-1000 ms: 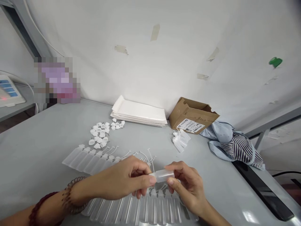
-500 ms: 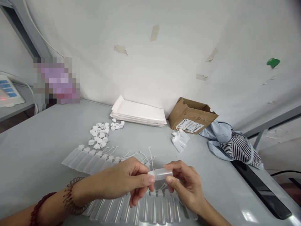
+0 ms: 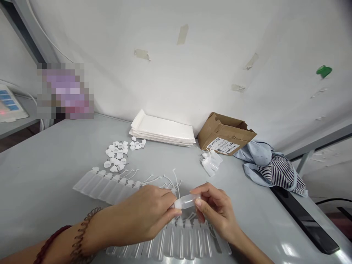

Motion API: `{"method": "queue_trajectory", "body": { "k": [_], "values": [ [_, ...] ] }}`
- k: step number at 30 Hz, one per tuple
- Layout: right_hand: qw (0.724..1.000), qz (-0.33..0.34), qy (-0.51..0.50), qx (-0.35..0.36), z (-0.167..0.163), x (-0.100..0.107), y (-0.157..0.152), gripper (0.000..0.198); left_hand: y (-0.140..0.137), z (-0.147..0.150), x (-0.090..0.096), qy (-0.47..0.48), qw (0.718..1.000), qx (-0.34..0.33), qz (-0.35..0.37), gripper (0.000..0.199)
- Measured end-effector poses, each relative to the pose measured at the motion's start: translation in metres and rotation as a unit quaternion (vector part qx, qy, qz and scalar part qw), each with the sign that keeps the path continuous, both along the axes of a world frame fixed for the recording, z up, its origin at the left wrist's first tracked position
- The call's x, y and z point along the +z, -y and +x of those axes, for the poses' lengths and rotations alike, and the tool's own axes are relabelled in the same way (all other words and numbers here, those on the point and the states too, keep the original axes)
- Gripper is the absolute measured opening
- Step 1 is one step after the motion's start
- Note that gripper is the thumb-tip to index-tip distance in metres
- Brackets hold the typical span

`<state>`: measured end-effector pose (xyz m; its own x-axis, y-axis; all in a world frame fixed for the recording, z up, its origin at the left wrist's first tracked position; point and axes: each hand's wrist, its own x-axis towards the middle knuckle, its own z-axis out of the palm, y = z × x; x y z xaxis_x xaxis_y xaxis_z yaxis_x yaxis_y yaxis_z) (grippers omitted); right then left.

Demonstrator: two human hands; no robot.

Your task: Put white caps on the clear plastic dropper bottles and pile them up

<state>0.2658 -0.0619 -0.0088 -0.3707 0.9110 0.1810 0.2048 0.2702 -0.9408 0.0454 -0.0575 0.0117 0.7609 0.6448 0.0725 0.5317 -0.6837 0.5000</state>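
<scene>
Between my two hands, above the table, a small clear plastic squeeze bottle (image 3: 190, 200) lies nearly level. Its white cap (image 3: 178, 204) points left, pinched by the thumb and fingers of my left hand (image 3: 140, 216). My right hand (image 3: 218, 209) grips the bottle's body near its base. Behind my left hand runs a row of similar bottles (image 3: 100, 183), several with thin white cap straps sticking up. Nearer me, partly under my hands, lies another row of clear bottles (image 3: 189, 238). Loose white caps with thin needle tips (image 3: 118, 154) are heaped at the back left.
A stack of white padded envelopes (image 3: 165, 128) lies against the wall, beside an open cardboard box (image 3: 225, 134). A few small bottles (image 3: 211, 163) lie before the box. Blue and striped cloth (image 3: 275, 170) and a long black object (image 3: 305, 222) are at right.
My left hand has rolled over at the cap, its back now turned up and its fingers more hidden. The bottle has tilted slightly, while my right hand keeps its grip.
</scene>
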Motion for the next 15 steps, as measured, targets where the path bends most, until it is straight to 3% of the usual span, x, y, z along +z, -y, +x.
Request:
{"method": "queue_trajectory", "body": {
  "k": [4,7,12,15],
  "values": [
    [1.0,-0.007,0.009,-0.002,0.0,0.001,-0.002,0.016,0.0,0.002,-0.01,-0.042,0.987,-0.029,0.151,0.029],
    [1.0,-0.013,0.012,-0.003,-0.001,0.002,-0.003,0.017,-0.002,0.003,-0.012,-0.056,0.981,-0.027,0.186,0.033],
    [0.999,0.0,0.007,-0.042,0.002,0.0,-0.008,0.018,-0.011,-0.004,-0.008,-0.033,0.992,-0.015,0.121,0.024],
    [0.993,0.053,0.018,-0.099,0.009,-0.004,-0.017,0.014,-0.021,-0.015,-0.005,-0.013,0.997,0.041,0.066,0.023]
  ]
}}
